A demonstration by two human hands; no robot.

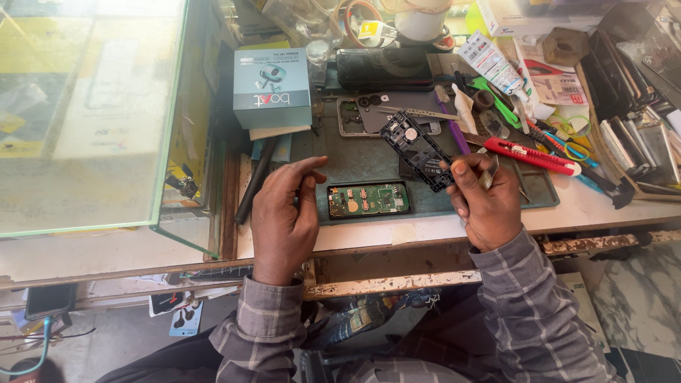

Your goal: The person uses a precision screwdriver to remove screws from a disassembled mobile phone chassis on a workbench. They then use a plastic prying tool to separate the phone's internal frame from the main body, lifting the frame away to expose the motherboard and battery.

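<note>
the glass display case (92,113) fills the view from nine to eleven o'clock, and the cluttered workbench (425,230) runs across the middle, with a dark green work mat (355,159) at its centre. at eleven o'clock of the mat stands a pale blue box (272,86), and at twelve o'clock lies a black phone (384,68). the right hand (486,202), at four o'clock of the mat, pinches the lower end of a black plastic phone frame (417,149) between thumb and fingertips (461,170); the frame slants up from the fingers toward eleven o'clock, lifted above the mat. the left hand (284,213), at eight o'clock of the mat, has its fingers curled loosely with the thumb tip meeting them, holding nothing i can make out. just beside it, at three o'clock, a green circuit board (369,200) lies flat on the mat, between both hands. a red utility knife (533,156) lies at one o'clock of the right hand.
</note>
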